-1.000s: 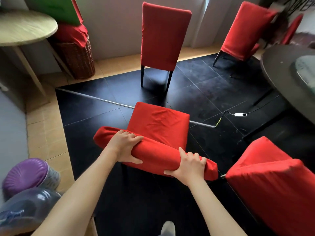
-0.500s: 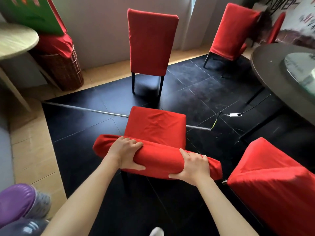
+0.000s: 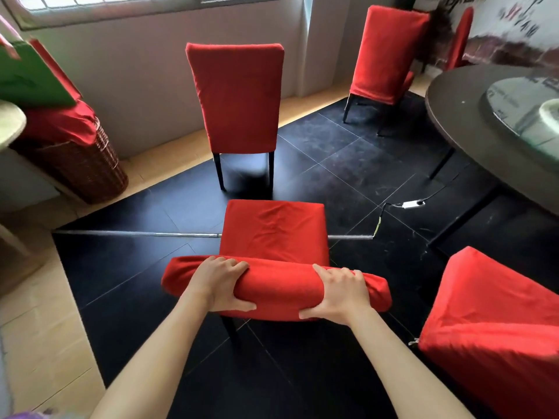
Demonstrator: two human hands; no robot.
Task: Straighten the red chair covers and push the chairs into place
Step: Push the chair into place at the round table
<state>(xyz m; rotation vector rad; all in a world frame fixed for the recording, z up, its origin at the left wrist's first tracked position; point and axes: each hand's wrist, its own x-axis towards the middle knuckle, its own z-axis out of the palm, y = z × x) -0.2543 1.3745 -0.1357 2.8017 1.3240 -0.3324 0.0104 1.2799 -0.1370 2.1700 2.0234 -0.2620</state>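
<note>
Left hand [image 3: 219, 284] & right hand [image 3: 338, 293] each grip top of backrest of near red fabric-covered chair [image 3: 273, 237], fingers curled over front, thumbs behind. Push evenly; wrinkled seat lies just beyond fingertips, needs smoothing.

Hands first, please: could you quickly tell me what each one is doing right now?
Left hand: gripping the top of the red chair back.
Right hand: gripping the same chair back.

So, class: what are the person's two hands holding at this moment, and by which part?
Both hands, left hand and right hand, grip the nearest red-covered chair by the top edge of its backrest, fingers over the top, thumbs underneath.
</note>
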